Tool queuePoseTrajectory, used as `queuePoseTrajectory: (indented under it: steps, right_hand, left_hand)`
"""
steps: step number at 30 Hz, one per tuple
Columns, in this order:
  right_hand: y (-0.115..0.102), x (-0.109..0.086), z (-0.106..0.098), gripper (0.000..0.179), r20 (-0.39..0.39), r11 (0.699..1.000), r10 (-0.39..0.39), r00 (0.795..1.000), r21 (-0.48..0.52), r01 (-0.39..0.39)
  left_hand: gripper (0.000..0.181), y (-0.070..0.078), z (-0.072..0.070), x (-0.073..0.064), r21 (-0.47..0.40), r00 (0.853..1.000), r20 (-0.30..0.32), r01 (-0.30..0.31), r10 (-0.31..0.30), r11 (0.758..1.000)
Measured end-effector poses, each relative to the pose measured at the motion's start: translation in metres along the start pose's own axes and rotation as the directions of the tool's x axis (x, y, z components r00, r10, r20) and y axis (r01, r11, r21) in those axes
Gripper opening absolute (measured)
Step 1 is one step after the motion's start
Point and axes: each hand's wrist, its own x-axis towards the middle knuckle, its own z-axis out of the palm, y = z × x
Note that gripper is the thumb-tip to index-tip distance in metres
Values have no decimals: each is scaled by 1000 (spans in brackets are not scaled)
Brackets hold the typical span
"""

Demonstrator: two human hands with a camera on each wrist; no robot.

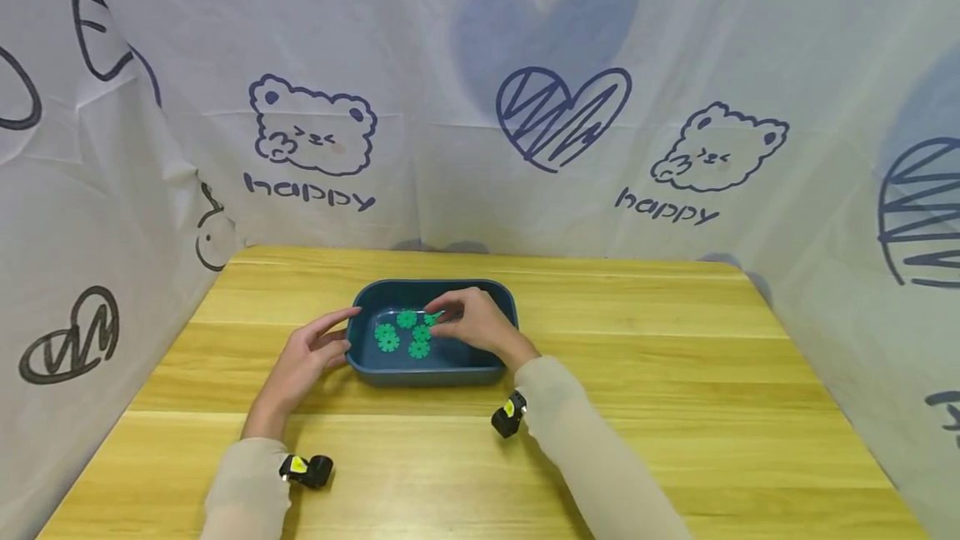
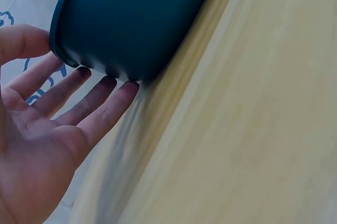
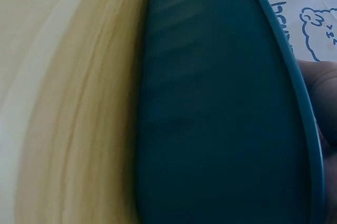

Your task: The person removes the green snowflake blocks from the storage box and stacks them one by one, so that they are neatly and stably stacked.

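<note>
A dark blue-green plastic box (image 1: 442, 376) stands on the wooden table. Several small green notched discs (image 1: 419, 349) lie on its floor, some overlapping. My left hand (image 1: 298, 363) is at the box's left end. Its fingers (image 2: 108, 111) are spread and nearly straight, with tips at the outer wall and one at the rim. From the right, my right hand (image 1: 476, 322) reaches over the rim into the box. A green disc (image 1: 432, 318) shows between its thumb and fingertips; I cannot tell whether they pinch it. In the right wrist view, the box wall hides most of that hand.
The wooden table (image 1: 652, 390) extends around the box on every side. Behind it hangs a white cloth (image 1: 435, 182) with drawn bears and hearts, and more cloth closes off both sides. A small black camera is strapped to each wrist.
</note>
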Motion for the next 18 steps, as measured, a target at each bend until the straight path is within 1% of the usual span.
queuePoseTrajectory:
  steps: [4, 7, 11, 15, 18]
  right_hand:
    - [-4, 7, 4, 29, 35, 999, 13, 999, -32, -12]
    - [-4, 11, 9, 29, 46, 998, 25, 999, -67, -22]
    - [-3, 15, 14, 28, 36, 991, 55, 998, -126, -50]
    - [1, 19, 17, 27, 26, 985, 86, 996, -152, -81]
    - [3, 21, 19, 28, 30, 983, 89, 996, -165, -83]
  left_hand:
    - [50, -3, 0, 1, -4, 1000, -7, -17, 17, 1000]
    - [49, -5, 0, 1, -7, 1000, -15, -26, 25, 1000]
    - [49, -5, 1, 1, 4, 999, -22, -29, 29, 1000]
    - [49, -4, 2, -1, 10, 999, -25, -29, 29, 1000]
    - [49, -5, 2, -1, 19, 999, -21, -28, 28, 999]
